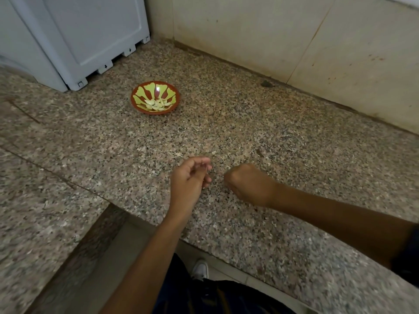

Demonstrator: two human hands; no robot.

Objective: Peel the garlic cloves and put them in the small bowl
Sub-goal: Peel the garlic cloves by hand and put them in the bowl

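Hands hovering low over desk, bowl sitting well ahead.

Bowl (155,97) w/ peeled cloves (156,104) is resting on desk (249,132), up and left of both hands, well apart from them. Left hand (189,177) is lying nearer the bowl; its grip is curling loosely, fingertips (207,168) nearly meeting; whether anything is being pinched, cannot tell. Right hand (246,182) is showing its back, grip curled tight; contents hidden. No unpeeled cloves or skins showing on desk. Judgement: task looking near done; any drop into bowl is calling for a forward-left reach, left hand better placed. White appliance (74,39) is standing behind bowl.
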